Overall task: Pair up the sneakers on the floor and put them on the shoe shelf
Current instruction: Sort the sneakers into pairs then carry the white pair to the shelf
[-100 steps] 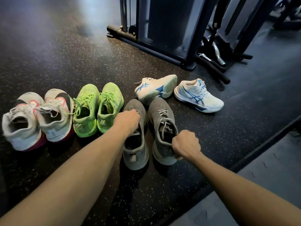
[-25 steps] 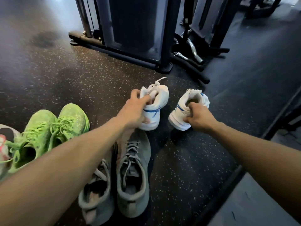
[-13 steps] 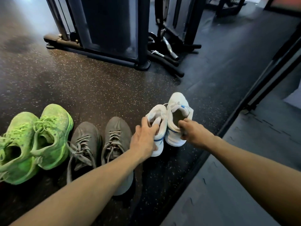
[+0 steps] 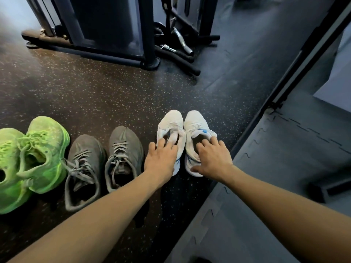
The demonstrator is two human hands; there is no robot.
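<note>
Two white sneakers with blue trim stand side by side on the speckled floor, toes pointing away: the left one [image 4: 171, 122] and the right one [image 4: 195, 122]. My left hand [image 4: 161, 160] covers the left sneaker's heel, with fingertips hooked into its opening. My right hand [image 4: 212, 156] grips the right sneaker's heel, fingers over the opening and thumb on its side. To the left stands a grey pair [image 4: 125, 145], and beyond it a neon green pair [image 4: 45, 145]. No shoe shelf is in view.
A dark gym machine frame [image 4: 106, 29] with bars and handles at its base stands at the back. A black rail [image 4: 296, 59] runs diagonally on the right, with grey foam mat tiles [image 4: 284, 168] beyond it.
Both hands have brought the white sneakers from the far side down next to the grey pair; they now rest flat on the floor, side by side. My view has swung right.
</note>
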